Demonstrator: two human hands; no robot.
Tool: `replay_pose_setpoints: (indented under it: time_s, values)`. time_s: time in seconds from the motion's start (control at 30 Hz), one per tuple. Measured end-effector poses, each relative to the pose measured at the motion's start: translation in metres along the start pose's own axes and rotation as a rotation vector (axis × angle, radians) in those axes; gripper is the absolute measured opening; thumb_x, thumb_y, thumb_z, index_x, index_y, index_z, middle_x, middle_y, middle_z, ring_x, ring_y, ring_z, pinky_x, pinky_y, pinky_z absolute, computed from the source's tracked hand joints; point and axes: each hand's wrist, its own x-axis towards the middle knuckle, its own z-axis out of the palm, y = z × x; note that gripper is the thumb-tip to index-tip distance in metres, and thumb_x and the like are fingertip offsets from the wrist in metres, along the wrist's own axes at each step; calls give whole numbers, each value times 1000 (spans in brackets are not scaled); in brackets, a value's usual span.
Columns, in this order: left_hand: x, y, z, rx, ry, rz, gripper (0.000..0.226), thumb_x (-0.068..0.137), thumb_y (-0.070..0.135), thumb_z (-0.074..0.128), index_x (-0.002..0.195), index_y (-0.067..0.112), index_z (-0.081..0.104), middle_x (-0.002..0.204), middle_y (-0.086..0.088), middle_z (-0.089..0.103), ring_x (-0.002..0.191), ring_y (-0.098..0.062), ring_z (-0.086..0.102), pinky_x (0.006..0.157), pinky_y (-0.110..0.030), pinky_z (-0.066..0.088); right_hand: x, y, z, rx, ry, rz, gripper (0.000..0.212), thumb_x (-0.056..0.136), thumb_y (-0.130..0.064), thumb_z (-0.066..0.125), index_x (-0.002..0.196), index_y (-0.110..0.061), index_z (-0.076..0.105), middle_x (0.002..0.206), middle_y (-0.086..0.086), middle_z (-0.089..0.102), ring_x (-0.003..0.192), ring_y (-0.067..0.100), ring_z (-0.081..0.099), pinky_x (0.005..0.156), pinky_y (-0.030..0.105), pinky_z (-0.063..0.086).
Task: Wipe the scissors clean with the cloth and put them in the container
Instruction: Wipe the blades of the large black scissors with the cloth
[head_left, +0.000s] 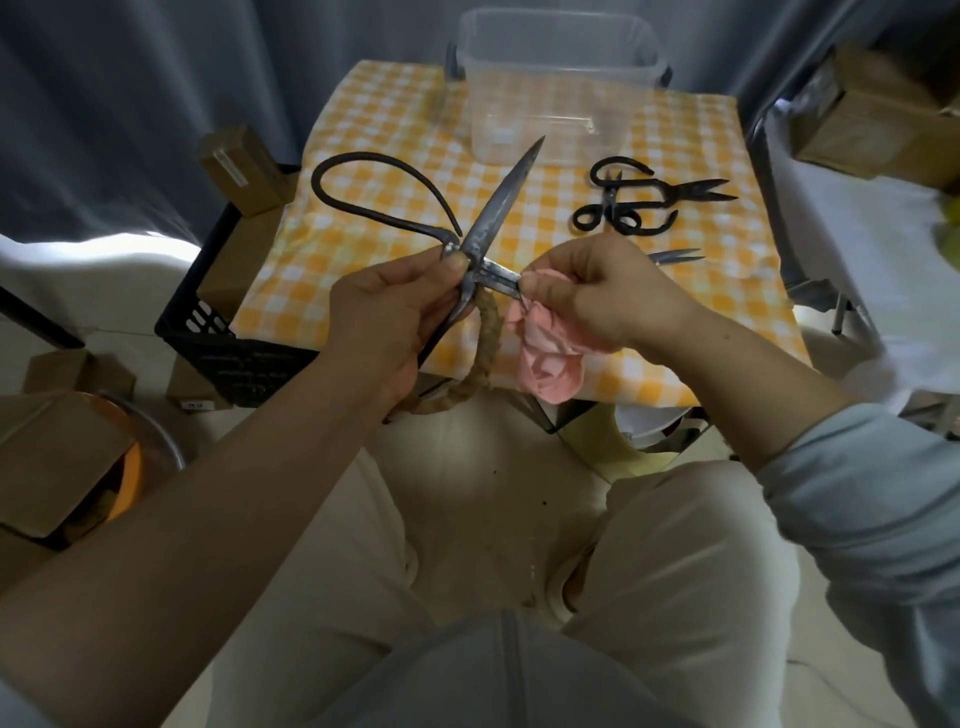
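My left hand (384, 306) grips a large pair of old iron scissors (498, 208) at the pivot, blades spread wide. One blade points up toward the clear plastic container (558, 83); the other runs right into the pink cloth (545, 353). My right hand (602, 296) holds that cloth bunched and pinches it round the lower blade. One handle loop is bare iron, the other is wrapped in rope (483, 353) and hangs below my left hand. The container stands at the table's far edge.
Several smaller black scissors (639, 200) lie on the orange-checked tablecloth (395, 119) to the right; another blade tip (678, 255) shows behind my right hand. A black crate (218, 332) with cardboard boxes stands left of the table. More boxes sit far right.
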Motion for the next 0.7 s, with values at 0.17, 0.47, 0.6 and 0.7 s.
replay_pose_setpoints:
  time_s: [0.17, 0.47, 0.6, 0.7]
  values:
    - [-3, -3, 5, -25, 5, -32, 11, 82, -2, 65, 91, 2, 68, 68, -4, 73, 63, -12, 70, 64, -22, 57, 8, -16, 8, -20, 16, -49, 22, 95, -19, 55, 97, -2, 70, 88, 15, 69, 81, 21, 61, 72, 32, 51]
    - [-4, 1, -2, -51, 46, -68, 9, 79, -4, 66, 82, 5, 68, 61, -4, 71, 56, -10, 68, 58, -21, 56, -9, 12, -3, -93, -80, -19, 21, 92, -25, 58, 97, -10, 71, 72, -16, 59, 66, -5, 54, 53, 3, 40]
    - [-2, -1, -2, -26, 23, -44, 9, 81, -2, 66, 83, 6, 69, 64, -4, 72, 58, -11, 69, 63, -23, 58, -8, 12, -4, -20, -75, 19, 18, 92, -23, 59, 97, -10, 70, 68, -15, 60, 55, -9, 56, 49, 3, 40]
    - [-1, -1, 1, -22, 9, -36, 9, 81, -1, 66, 85, 6, 69, 66, -3, 72, 62, -11, 70, 66, -25, 59, -3, 6, -3, 21, -40, 4, 16, 93, -18, 57, 95, -7, 69, 47, -17, 56, 43, -11, 50, 42, 4, 34]
